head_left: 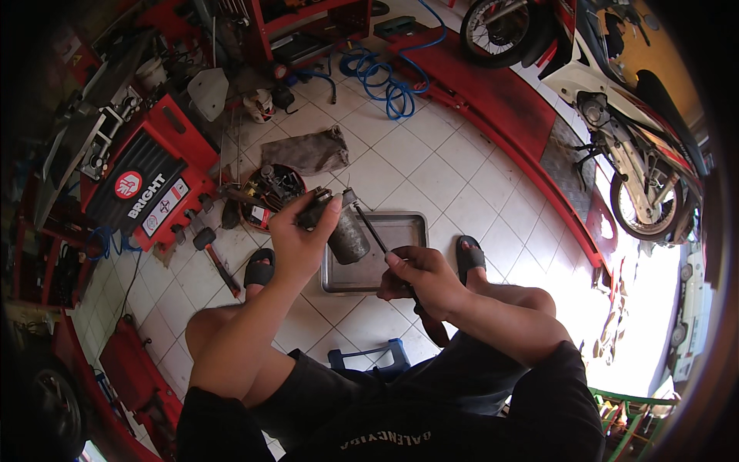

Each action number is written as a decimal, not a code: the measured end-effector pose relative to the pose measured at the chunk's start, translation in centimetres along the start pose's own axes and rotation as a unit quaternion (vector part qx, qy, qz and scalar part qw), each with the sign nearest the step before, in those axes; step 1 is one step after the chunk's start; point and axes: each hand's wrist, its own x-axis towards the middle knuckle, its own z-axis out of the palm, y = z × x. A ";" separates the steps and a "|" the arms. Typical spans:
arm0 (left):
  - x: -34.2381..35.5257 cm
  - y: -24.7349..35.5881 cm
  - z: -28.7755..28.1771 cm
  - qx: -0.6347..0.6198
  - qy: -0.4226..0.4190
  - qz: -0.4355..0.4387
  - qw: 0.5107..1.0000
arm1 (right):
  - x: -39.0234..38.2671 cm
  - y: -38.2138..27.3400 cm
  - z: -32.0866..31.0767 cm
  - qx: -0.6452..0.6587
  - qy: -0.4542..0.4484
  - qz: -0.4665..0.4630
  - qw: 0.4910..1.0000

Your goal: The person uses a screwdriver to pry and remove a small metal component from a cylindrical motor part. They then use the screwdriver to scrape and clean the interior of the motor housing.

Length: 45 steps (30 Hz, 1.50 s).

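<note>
My left hand (304, 235) grips a grey cylindrical metal motor (349, 240), its dark-fitted end up near my thumb and its body tilted downward. In my right hand (423, 279) is a long, thin, dark-shafted tool (371, 229), possibly a screwdriver. The tool's far end meets a small silver piece (349, 197) at the motor's upper end; how they fit together is too small to tell. A dark brownish piece hangs below my right fist. Beneath both hands, a shallow metal tray (422, 231) lies on the tiled floor.
A round container of parts (292, 185) and a dirty cloth (306, 151) lie beyond my left hand. To the left are a hammer (217, 260) and a red machine (146, 181). Blue hose (377, 81), a red lift platform (493, 96) and a motorcycle (627, 127) stand farther off.
</note>
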 end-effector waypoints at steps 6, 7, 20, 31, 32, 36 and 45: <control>-0.3 0.0 0.1 0.011 -0.001 0.007 1.000 | 0.1 -0.4 0.2 0.059 0.001 0.040 0.997; -0.3 0.0 0.1 0.007 0.001 0.008 1.000 | 0.0 -0.6 0.3 0.064 -0.006 0.044 0.997; -0.3 -0.2 0.2 -0.002 -0.004 -0.002 1.000 | -0.2 -1.0 0.3 0.073 0.017 0.058 0.995; -0.3 0.0 0.4 0.000 -0.001 -0.015 1.000 | -0.5 -0.8 1.1 0.082 0.031 0.028 0.996; -0.3 0.0 0.4 0.000 0.005 -0.013 1.000 | -0.4 -0.8 0.9 0.079 0.020 0.037 0.996; -0.3 0.0 0.2 0.011 -0.004 -0.015 1.000 | -0.2 -1.0 0.0 0.052 -0.020 0.061 0.997; -0.4 0.0 0.3 0.002 0.001 -0.016 1.000 | -0.2 -0.6 0.9 0.058 -0.007 0.030 0.998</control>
